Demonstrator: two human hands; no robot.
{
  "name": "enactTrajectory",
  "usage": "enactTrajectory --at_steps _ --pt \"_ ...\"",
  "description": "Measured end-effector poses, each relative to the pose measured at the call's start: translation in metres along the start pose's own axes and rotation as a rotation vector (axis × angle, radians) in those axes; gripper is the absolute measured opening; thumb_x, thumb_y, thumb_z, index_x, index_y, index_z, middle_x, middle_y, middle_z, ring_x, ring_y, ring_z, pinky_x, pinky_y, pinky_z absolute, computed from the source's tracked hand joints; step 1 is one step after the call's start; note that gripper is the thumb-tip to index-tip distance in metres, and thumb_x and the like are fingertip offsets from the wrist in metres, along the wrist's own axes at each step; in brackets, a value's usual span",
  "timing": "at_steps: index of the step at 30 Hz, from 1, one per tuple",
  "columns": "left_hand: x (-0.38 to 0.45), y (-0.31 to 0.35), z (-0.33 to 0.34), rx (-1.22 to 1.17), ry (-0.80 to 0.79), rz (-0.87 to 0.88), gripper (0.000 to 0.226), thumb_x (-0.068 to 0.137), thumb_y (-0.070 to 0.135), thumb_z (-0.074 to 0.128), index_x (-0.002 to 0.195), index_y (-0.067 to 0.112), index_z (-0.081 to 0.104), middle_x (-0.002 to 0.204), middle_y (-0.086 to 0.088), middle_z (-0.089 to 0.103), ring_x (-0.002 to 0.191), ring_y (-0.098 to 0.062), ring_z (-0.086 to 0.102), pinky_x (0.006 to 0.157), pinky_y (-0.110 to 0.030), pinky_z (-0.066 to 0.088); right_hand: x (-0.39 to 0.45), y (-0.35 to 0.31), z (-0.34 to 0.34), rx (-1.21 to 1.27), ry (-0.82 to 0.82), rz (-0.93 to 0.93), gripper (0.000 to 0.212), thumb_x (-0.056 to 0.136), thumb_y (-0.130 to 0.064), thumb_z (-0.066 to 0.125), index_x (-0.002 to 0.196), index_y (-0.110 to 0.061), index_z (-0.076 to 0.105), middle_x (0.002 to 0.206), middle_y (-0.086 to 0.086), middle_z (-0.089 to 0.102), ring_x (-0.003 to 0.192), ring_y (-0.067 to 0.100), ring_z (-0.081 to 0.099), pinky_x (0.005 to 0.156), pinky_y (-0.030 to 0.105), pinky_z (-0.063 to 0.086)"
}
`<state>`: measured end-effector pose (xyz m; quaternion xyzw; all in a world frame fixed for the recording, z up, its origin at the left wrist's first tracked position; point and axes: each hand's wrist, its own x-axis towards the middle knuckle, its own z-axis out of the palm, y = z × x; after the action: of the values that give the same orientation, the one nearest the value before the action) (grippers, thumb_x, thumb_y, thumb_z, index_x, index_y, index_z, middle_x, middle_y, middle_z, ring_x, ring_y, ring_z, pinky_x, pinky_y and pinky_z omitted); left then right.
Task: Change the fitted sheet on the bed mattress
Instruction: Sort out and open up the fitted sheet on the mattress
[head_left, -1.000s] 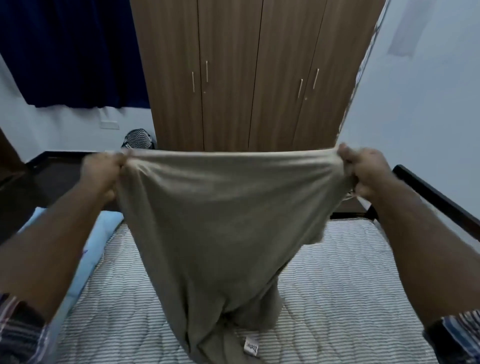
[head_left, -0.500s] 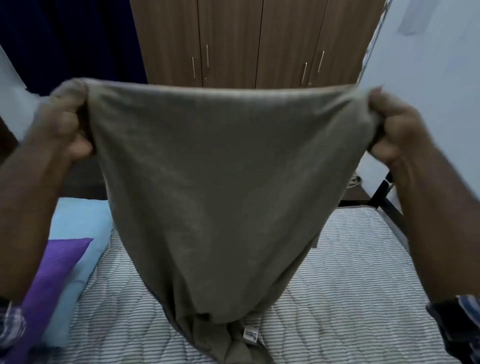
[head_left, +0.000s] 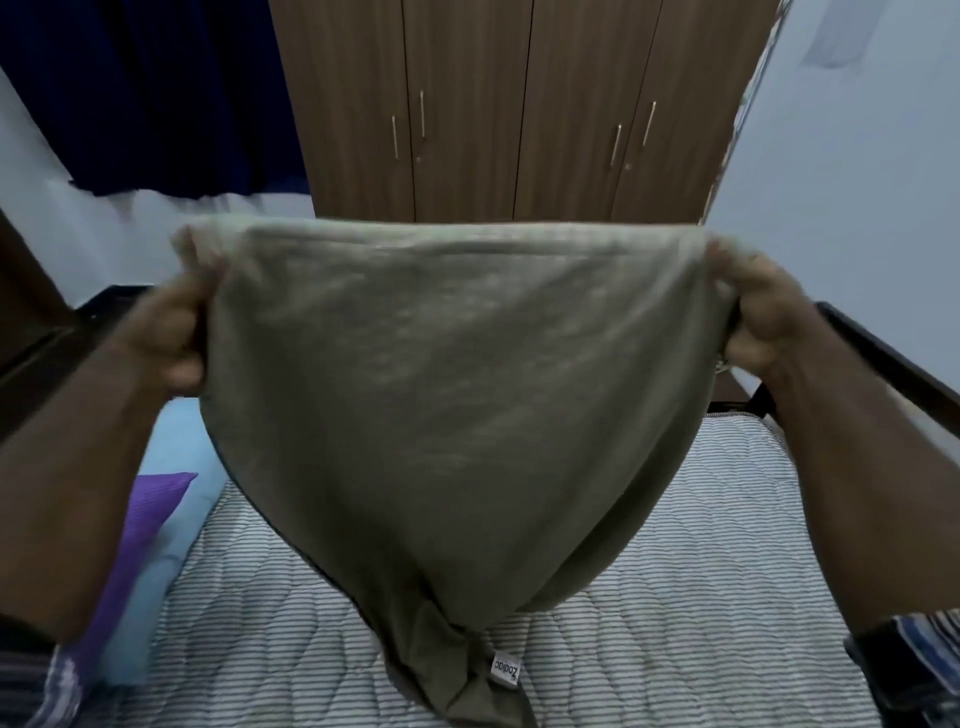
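Nearest the person, the fitted sheet (head_left: 457, 395) trails its bunched lower end and white label (head_left: 505, 668) onto the bare striped mattress (head_left: 701, 571). Above the mattress, the left hand (head_left: 171, 332) and right hand (head_left: 763, 322) each clench a top corner, stretching the edge taut. The cloth looks light, soft and floppy, so bunched corners seem the surest hold.

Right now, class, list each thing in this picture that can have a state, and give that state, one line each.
Sheet: held up, stretched between both hands, lower end bunched on the mattress.
Left hand: grips the sheet's top edge.
Right hand: grips the sheet's top edge.
Mattress: bare, uncovered.
Wardrobe doors: closed.
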<state>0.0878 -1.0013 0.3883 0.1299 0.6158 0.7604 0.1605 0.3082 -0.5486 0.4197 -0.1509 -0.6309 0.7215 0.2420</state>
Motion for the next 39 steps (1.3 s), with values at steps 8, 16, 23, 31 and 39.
enactTrajectory --at_steps 8,16,23,31,39 --pt "0.008 -0.016 -0.015 -0.04 0.144 -0.029 0.023 0.097 0.029 0.057 0.077 0.023 0.066 0.078 0.007 0.068 0.074 -0.011 0.066 0.074 -0.032 0.055 -0.002 0.015 -0.007 0.028 0.042 0.021 0.013 0.096 -0.02 0.06 0.09 -0.014 0.07 0.079 0.003 0.074 0.072 0.018 0.069 0.07 0.036 0.059" --pt "0.013 -0.028 -0.039 0.148 0.158 -0.118 0.018 0.095 0.025 0.058 0.102 0.017 0.072 0.085 0.0 0.065 0.072 -0.014 0.061 0.063 -0.024 0.053 -0.008 0.026 -0.004 -0.088 0.087 0.078 0.024 0.1 -0.023 0.059 0.077 -0.019 0.059 0.056 -0.008 0.059 0.049 0.006 0.055 0.05 0.022 0.047" --pt "-0.03 -0.067 -0.037 -0.224 0.231 -0.156 0.047 0.101 0.037 0.041 0.087 0.016 0.082 0.096 -0.001 0.077 0.094 -0.016 0.071 0.084 -0.034 0.053 -0.007 0.019 0.014 0.007 0.103 -0.002 0.023 0.102 -0.024 0.054 0.08 -0.018 0.058 0.057 -0.01 0.061 0.052 0.003 0.056 0.05 0.018 0.049" --pt "-0.047 -0.12 -0.038 -0.296 0.253 -0.177 0.041 0.093 0.023 0.062 0.055 0.021 0.078 0.06 0.006 0.069 0.054 -0.006 0.067 0.05 -0.018 0.054 -0.001 0.032 0.017 0.03 0.103 0.025 0.017 0.1 -0.025 0.059 0.084 -0.017 0.062 0.066 -0.006 0.066 0.063 0.007 0.06 0.06 0.024 0.053" --pt "-0.028 -0.095 -0.016 0.077 0.278 -0.218 0.034 0.098 0.013 0.051 0.073 0.01 0.073 0.062 -0.004 0.07 0.058 -0.02 0.067 0.047 -0.022 0.055 0.002 0.037 0.009 -0.066 0.128 0.058 0.022 0.097 -0.028 0.063 0.077 -0.019 0.062 0.059 -0.008 0.06 0.053 0.007 0.053 0.053 0.024 0.044"
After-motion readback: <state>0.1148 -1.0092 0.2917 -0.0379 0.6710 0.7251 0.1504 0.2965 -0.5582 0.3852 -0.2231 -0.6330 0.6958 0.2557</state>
